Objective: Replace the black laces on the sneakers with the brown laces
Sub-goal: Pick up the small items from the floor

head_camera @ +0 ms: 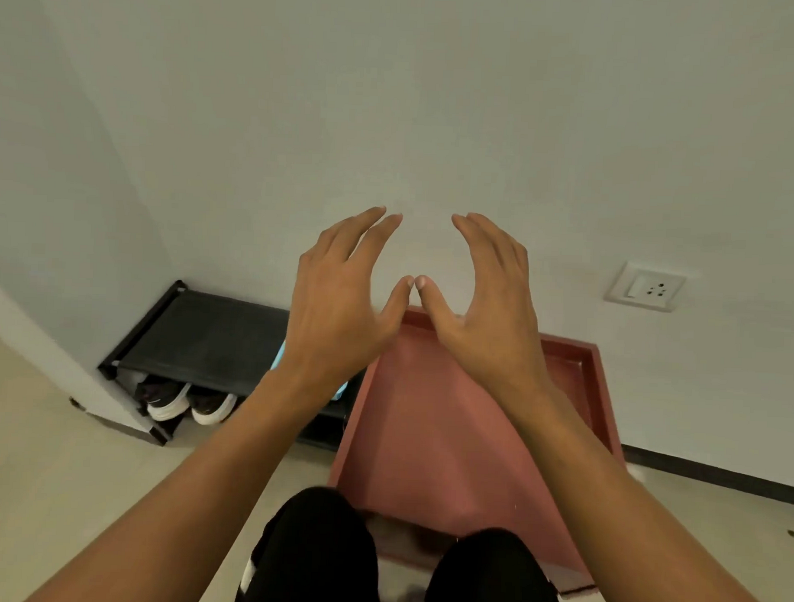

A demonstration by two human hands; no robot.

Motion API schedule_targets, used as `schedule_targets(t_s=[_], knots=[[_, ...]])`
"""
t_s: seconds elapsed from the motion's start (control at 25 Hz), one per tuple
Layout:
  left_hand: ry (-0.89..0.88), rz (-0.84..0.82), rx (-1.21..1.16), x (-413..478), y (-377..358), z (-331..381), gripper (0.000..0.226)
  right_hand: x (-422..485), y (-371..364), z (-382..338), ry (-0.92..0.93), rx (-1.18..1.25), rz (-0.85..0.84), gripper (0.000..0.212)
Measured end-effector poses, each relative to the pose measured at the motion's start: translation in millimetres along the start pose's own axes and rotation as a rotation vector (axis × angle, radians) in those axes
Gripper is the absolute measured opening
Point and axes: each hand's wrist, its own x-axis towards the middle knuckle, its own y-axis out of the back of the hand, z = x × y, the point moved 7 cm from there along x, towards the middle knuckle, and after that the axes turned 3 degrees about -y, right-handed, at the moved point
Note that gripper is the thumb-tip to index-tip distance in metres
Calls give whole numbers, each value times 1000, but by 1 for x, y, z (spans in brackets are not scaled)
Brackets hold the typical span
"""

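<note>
My left hand [341,294] and my right hand [485,299] are raised in front of me, backs toward the camera, fingers spread, the two thumb tips touching. Neither holds anything. A pair of black sneakers with white soles [189,401] stands on the lower shelf of a black shoe rack [205,334] at the left, well below and left of my left hand. Their laces are too small to make out, and no brown laces are in view.
A low red table with a raised rim [431,437] stands against the white wall in front of my black-trousered knees [314,550]. Something light blue [278,359] lies on the rack, mostly behind my left wrist. A wall socket [645,286] sits at the right.
</note>
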Motion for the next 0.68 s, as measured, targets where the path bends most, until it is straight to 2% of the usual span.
schedule_targets(t_s=[0.2,0.32,0.52,0.68], knots=[[-26,121,-115,56,-52,-38,58,66,-44,43,2,94,21,64],[61,118,-131,79,-60,-62,57,108,-65,46,-6,134,-54,64],[239,46,-88,97,-13,-91,57,155,-84,4,-7,176,-239,65],[353,3,-79,122,44,-89,60,177,-67,-42,-34,204,-351,64]])
